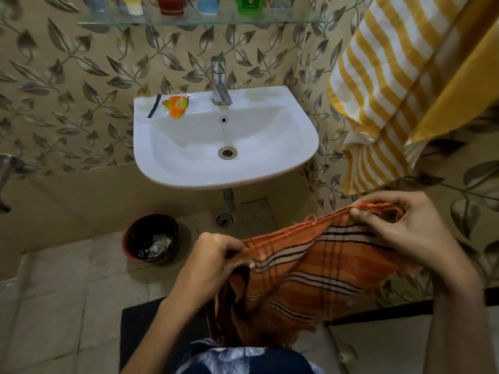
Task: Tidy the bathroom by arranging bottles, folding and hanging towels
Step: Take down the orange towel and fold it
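Note:
An orange towel with black and white stripes is stretched between both hands in front of my body, its lower part hanging down in folds. My left hand pinches its top edge at the left. My right hand grips the top edge at the right, higher up. A yellow and white striped towel hangs at the right by the wall. Several bottles stand in a row on a glass shelf above the sink; only their bases show.
A white sink with a steel tap is mounted on the leaf-patterned wall; an orange sachet lies on its rim. A red bin with a black liner stands on the tiled floor below. A dark mat lies underfoot.

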### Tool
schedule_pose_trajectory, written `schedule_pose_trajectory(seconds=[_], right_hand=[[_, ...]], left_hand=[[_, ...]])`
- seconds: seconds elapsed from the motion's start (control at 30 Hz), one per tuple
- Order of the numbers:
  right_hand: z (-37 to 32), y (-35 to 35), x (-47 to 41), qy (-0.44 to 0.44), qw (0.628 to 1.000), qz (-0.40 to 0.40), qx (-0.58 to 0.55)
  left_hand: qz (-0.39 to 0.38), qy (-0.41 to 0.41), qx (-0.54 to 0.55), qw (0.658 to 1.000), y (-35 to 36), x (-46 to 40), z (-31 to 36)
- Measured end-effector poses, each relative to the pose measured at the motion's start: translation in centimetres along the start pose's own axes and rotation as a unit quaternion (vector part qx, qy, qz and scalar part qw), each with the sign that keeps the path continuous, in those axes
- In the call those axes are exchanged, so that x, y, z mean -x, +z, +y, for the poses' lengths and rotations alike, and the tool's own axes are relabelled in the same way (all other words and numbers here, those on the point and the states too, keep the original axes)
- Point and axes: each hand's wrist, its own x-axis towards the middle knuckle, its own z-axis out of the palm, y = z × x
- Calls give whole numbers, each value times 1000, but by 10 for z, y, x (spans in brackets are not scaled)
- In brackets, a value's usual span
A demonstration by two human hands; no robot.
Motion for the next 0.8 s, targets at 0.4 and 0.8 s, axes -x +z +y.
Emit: schedule_pose_trajectory(seconds=[0.4, 0.8], right_hand=[[-37, 70, 12, -85, 970, -219, 60], [-38, 81, 3, -152, 962, -195, 115]], left_hand=[[-71, 84, -70, 991, -2, -5, 33], [-36, 92, -105, 990, -9, -4, 18]])
